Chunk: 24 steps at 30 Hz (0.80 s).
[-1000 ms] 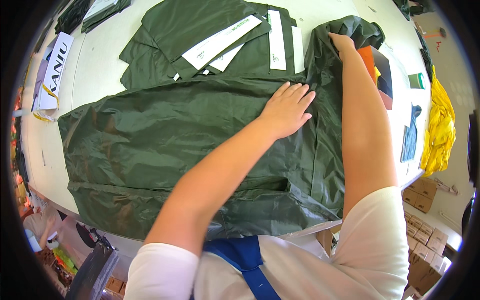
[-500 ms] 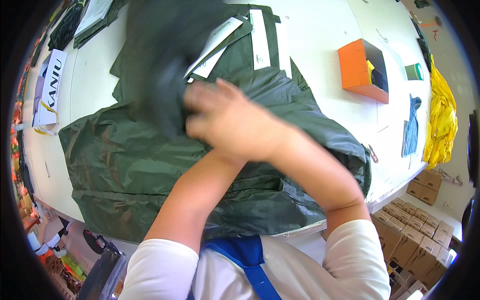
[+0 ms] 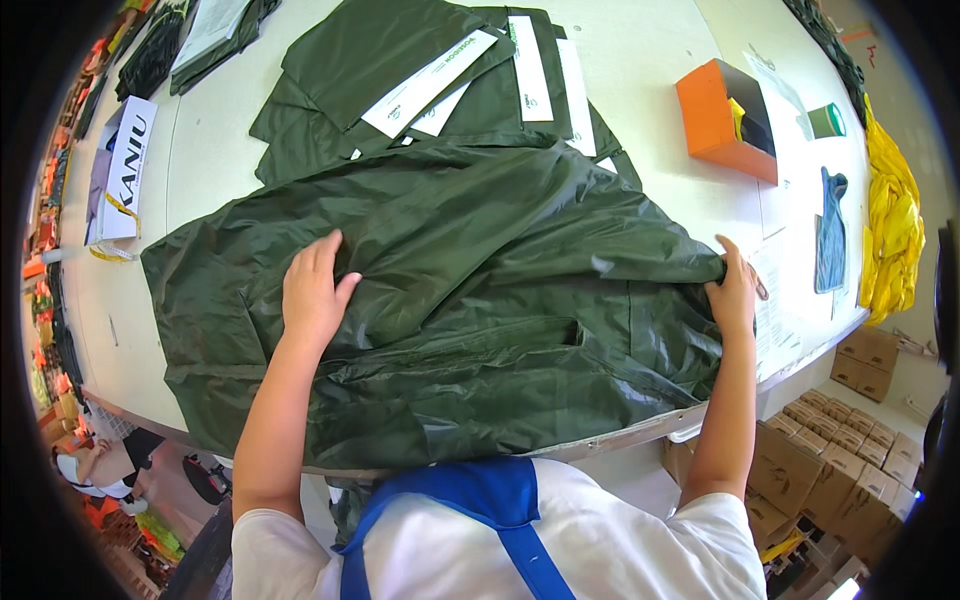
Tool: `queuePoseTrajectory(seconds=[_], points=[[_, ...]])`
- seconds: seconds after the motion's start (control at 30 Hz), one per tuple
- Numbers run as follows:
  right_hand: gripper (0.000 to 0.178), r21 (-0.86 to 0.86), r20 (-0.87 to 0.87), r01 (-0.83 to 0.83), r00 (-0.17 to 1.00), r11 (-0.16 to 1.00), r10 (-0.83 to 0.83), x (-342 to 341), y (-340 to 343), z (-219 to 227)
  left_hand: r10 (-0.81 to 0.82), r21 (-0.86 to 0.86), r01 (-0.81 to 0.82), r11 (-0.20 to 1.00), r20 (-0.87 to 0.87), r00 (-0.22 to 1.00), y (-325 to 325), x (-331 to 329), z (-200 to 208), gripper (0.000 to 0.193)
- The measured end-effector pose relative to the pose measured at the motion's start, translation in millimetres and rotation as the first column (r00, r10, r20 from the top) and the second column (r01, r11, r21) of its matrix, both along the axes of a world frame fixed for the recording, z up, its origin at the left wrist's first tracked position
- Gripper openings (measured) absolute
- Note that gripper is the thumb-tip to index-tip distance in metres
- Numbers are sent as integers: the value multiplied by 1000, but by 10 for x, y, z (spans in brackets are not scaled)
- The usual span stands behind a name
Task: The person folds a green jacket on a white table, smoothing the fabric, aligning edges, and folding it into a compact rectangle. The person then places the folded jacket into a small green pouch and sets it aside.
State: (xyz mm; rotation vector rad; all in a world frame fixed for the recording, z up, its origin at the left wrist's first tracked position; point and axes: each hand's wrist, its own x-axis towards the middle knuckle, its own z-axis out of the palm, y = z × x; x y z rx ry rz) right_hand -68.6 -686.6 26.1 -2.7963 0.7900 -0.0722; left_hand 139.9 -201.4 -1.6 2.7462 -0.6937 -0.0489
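Observation:
A large, shiny dark green waterproof garment (image 3: 480,300) lies spread and wrinkled across the near part of the table. My left hand (image 3: 315,290) rests on its left half, fingers extended and thumb apart, holding nothing. At the garment's right edge is my right hand (image 3: 735,290), its thumb and fingers around a fold of the cloth. Just beyond lie several folded dark green garments (image 3: 385,60), overlapping in a pile. White printed tags (image 3: 430,82) show on top of them. The spread garment's far edge covers part of the pile.
On the white table (image 3: 660,40) stand an orange open box (image 3: 710,125), a green-ended roll (image 3: 826,121) and, at left, a white box (image 3: 128,170) with a yellow tape measure. A blue cloth piece (image 3: 830,235) lies right, near yellow fabric (image 3: 890,220). Cartons (image 3: 800,475) are stacked below.
My hands were together over a blurred dark bundle at the pile. Now they are apart on the spread garment, and a folded garment lies flat atop the pile.

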Motion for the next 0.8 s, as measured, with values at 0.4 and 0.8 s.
queuePoseTrajectory(seconds=[0.4,0.8], points=[[27,-243,138,-304,929,921,343,-286,-161,-303,-270,-20,277,961,-304,914,-138,879,179,31],[13,-304,-90,-563,820,768,565,-532,-522,-238,-387,-62,382,922,-171,906,-2536,985,-257,38]])
